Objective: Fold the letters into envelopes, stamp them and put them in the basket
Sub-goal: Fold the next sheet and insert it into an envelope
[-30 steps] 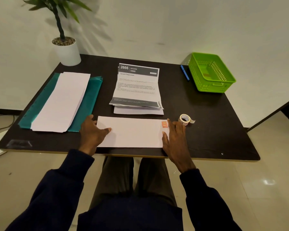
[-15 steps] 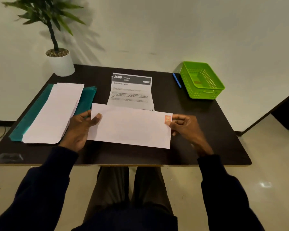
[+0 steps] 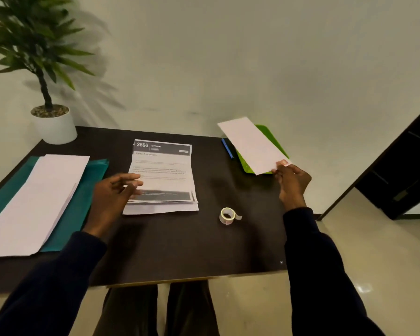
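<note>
White envelope (image 3: 252, 146) pinched at its corner by right grip (image 3: 292, 183) over green basket (image 3: 246, 166); left grip (image 3: 112, 192) slack

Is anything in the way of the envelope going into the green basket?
Nothing visible is. The right hand pinches the envelope over the green basket; the blue pen lies beside it, clear of the path.

The right hand (image 3: 292, 181) held a white envelope (image 3: 252, 145) by its stamped corner, pinched in its grip, over the green basket (image 3: 246, 166), well to the right of the stack of letters (image 3: 164, 170) on the table (image 3: 180, 243). The left hand (image 3: 114, 192), blurred, fingers loosely extended, was at the stack's left edge. A stamp roll (image 3: 227, 215) lay right of the stack, toward the person; a blue pen (image 3: 227, 148) lay between stack and basket
</note>
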